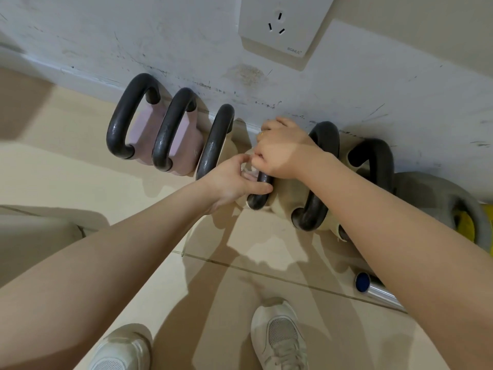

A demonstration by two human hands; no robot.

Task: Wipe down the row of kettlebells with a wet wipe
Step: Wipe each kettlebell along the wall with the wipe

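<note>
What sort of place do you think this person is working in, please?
Probably a home or small gym corner: a row of kettlebells stands on a tiled floor against a scuffed wall with a socket, and a metal bar end lies nearby.

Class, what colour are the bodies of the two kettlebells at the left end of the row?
Pale pink bodies, with dark handles, seen in the head view.

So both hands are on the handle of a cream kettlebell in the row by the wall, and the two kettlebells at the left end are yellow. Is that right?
Not quite. The head view shows the two kettlebells at the left end are pink, not yellow. The rest holds: the left hand and right hand are both on the dark handle of a cream kettlebell in the row along the wall.
</note>
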